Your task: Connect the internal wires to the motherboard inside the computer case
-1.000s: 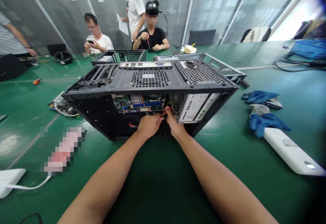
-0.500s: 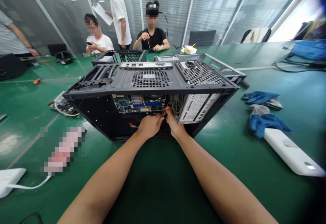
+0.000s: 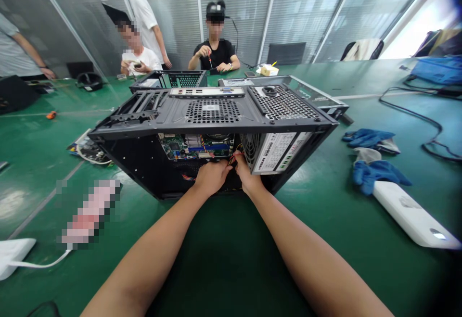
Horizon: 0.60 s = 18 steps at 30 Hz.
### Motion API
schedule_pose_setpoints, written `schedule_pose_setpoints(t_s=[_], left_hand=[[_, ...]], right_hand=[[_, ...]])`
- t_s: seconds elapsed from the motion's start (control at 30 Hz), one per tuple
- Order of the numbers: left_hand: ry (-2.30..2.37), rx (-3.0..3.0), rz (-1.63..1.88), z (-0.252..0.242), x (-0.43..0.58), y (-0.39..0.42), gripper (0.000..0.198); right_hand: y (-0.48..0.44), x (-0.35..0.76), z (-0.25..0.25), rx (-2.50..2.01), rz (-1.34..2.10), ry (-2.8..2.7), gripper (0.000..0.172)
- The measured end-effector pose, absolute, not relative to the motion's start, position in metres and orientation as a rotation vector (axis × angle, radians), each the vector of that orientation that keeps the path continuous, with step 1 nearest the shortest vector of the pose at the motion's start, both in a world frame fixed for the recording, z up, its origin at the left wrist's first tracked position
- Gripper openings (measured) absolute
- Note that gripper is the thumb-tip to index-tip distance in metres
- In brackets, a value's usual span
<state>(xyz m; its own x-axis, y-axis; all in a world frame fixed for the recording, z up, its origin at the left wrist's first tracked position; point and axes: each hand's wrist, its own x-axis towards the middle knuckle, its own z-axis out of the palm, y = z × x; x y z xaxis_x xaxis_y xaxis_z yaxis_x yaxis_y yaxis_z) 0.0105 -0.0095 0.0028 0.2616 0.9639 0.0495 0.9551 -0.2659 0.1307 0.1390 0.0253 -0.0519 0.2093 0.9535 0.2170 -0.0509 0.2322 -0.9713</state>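
A black computer case [image 3: 212, 122] lies on the green table with its open side toward me. Inside it are the motherboard [image 3: 197, 147] on the left and the power supply [image 3: 277, 153] with its fan grille on the right. Both hands reach into the opening, close together below the motherboard. My left hand [image 3: 212, 177] is closed on a bundle of red, black and yellow power cables [image 3: 233, 159]. On the right, my right hand [image 3: 246, 172] pinches the same cables, beside the power supply. Whatever lies under the fingertips is hidden.
Blue gloves [image 3: 378, 170] and a white power bank [image 3: 411, 213] lie to the right. A circuit board with cables [image 3: 90, 148] is at the left. Another case frame [image 3: 176, 79] and a side panel [image 3: 306, 88] stand behind. Across the table a person [image 3: 216, 47] holds a screwdriver.
My hands stay at the same place on the cables. A standing person in the background has moved left, and a black cable at the right has shifted toward me.
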Motion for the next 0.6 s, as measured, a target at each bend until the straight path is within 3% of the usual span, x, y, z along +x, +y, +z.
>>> schedule_pose_setpoints(t_s=[0.6], left_hand=[[1.845,2.444,0.173,0.0032,0.0109,-0.0099,0.039]], right_hand=[[0.0259,0.1381,-0.0545,-1.068,0.977,-1.070,0.045]])
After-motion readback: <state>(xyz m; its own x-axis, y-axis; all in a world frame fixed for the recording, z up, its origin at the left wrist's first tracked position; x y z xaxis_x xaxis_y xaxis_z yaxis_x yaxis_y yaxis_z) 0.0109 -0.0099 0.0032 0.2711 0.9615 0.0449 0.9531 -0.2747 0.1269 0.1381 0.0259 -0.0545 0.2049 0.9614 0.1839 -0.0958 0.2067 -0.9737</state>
